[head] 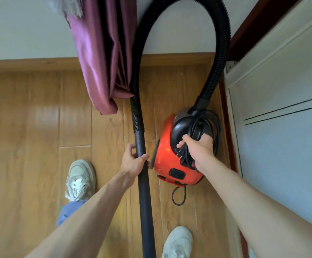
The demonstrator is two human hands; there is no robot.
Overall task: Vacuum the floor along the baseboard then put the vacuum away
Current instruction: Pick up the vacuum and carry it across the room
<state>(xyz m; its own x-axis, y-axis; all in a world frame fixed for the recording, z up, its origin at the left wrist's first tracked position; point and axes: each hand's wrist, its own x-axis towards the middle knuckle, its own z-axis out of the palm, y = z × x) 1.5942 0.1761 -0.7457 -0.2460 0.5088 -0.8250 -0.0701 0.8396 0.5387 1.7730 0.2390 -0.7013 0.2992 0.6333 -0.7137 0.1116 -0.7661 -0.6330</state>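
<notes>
Both bare forearms reach forward and down, well apart. Left hand [132,160] wraps the wand [144,192], thumb across its front. Right hand [198,149] back-up, fingers curled round the coiled cord [198,125]

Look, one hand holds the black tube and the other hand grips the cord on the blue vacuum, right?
Not quite. The head view shows the vacuum is red, not blue. The left hand does hold the black tube, and the right hand grips the cord on the vacuum.
</notes>
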